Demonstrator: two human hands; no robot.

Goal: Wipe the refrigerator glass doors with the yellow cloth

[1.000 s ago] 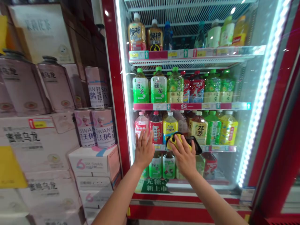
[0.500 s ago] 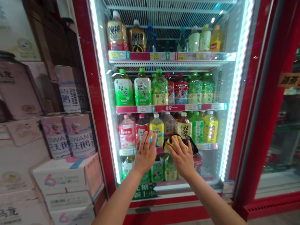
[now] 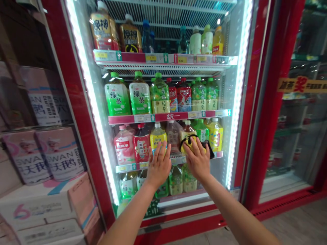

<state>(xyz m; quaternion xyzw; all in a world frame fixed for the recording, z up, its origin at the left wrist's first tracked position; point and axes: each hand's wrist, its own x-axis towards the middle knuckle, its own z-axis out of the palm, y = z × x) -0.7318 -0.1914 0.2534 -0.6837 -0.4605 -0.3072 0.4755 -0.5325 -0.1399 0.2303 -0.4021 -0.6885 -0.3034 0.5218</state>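
Observation:
A glass door (image 3: 163,136) fronts a lit drinks cooler. My left hand (image 3: 159,163) is raised before the glass, flat with its fingers stretched out and nothing in it. Just beyond it stands a bottle with a yellow and blue label (image 3: 157,131). My right hand (image 3: 198,161) holds a yellow and black cloth (image 3: 189,143), palm forward against the glass. The cloth covers part of a brown bottle (image 3: 187,128) behind it. A green bottle (image 3: 202,129) and a yellow bottle (image 3: 216,132) stand beside that spot on the shelf inside.
Pink and white drink packs (image 3: 57,156) and cartons (image 3: 48,211) are stacked close on the left. The cooler's red frame (image 3: 74,102) runs up beside them. A second red-framed cooler (image 3: 270,119) stands on the right. Grey tiled floor (image 3: 288,217) shows at lower right.
My view has turned right, so cooler and packs appear further left. Both hands have shifted right relative to the bottles; the cloth is still under my right hand.

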